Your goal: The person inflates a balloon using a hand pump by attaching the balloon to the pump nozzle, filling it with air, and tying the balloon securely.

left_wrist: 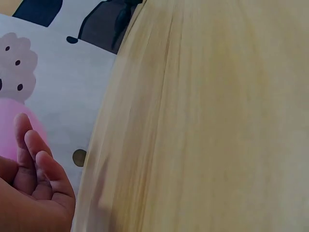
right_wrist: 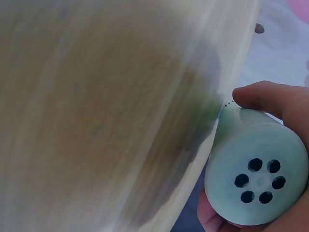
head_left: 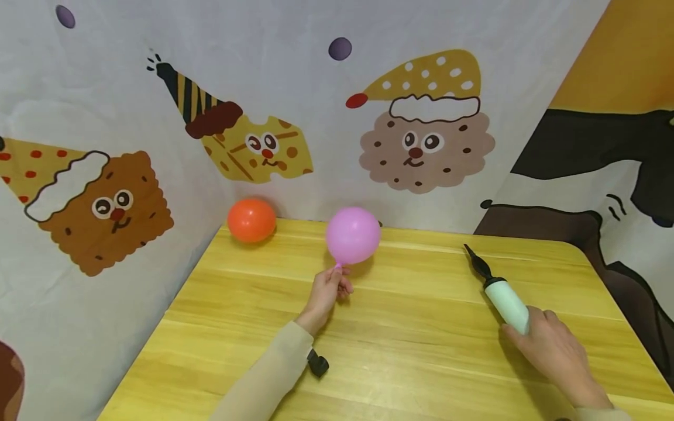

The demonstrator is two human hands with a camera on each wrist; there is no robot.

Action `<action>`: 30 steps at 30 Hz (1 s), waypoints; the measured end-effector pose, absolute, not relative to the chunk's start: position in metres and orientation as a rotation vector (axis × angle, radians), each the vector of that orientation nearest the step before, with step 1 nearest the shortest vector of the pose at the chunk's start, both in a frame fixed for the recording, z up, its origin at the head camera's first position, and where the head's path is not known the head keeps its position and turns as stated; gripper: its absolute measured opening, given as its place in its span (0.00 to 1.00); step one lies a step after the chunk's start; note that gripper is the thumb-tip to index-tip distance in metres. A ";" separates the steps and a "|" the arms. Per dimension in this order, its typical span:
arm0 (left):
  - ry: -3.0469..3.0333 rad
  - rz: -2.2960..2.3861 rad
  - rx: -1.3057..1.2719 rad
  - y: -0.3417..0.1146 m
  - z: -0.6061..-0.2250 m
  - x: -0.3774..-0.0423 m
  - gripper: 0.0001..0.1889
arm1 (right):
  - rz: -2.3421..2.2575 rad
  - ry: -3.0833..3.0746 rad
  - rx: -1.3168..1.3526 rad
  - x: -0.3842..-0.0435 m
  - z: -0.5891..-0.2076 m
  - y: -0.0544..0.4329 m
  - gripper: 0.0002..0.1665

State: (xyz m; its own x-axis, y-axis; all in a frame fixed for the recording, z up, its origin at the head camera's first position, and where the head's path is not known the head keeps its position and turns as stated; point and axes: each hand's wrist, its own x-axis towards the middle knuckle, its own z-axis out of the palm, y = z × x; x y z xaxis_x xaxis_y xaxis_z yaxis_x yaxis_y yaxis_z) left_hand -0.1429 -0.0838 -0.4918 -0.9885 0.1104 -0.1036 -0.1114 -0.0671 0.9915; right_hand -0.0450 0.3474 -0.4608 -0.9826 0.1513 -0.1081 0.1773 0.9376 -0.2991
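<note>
At center frame, the left hand (head_left: 325, 295) pinches the neck of the pink balloon (head_left: 353, 235) between its fingers over the desk (head_left: 411, 333). Lower right, the right hand (head_left: 558, 348) grips the mint-green balloon pump (head_left: 506, 302); left of center sits an orange balloon (head_left: 251, 220).

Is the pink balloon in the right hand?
No, the left hand pinches the pink balloon, while the right hand grips the pump.

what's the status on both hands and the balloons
Left hand pinching pink balloon by its neck. Right hand gripping pump, nozzle apart from balloon. Orange balloon off to the left, not in the way.
</note>
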 end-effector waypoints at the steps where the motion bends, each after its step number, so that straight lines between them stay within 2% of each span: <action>1: 2.033 2.188 0.000 -0.084 -0.492 -0.143 0.21 | -0.472 3.008 0.251 -0.046 -0.462 0.348 0.47; 6: 2.016 2.186 0.004 -0.083 -0.491 -0.140 0.20 | -0.474 2.971 0.235 -0.049 -0.465 0.355 0.50; 13: 2.026 2.142 0.020 -0.084 -0.493 -0.137 0.20 | -0.366 3.050 0.167 -0.046 -0.461 0.348 0.65; 16: 2.078 2.105 0.069 -0.083 -0.491 -0.136 0.19 | -0.389 3.219 0.067 -0.043 -0.445 0.322 0.56; 21: 2.205 1.995 0.203 -0.078 -0.480 -0.135 0.21 | -0.838 3.165 -0.268 -0.048 -0.409 0.251 0.29; 25: 2.286 1.881 0.289 -0.072 -0.474 -0.131 0.20 | -1.147 2.978 -0.401 -0.064 -0.408 0.204 0.23; 30: 2.415 1.735 0.443 -0.062 -0.473 -0.122 0.18 | -1.358 2.786 -0.416 -0.086 -0.430 0.164 0.21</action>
State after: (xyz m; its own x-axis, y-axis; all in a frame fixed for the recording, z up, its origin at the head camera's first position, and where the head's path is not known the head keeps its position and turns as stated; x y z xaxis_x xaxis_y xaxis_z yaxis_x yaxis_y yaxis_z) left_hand -0.1222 -0.0622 -0.4734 -0.9477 0.3135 0.0607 0.1576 0.2939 0.9428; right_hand -0.0862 0.1636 -0.4296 -0.9645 -0.2433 0.1029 -0.2309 0.5874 -0.7757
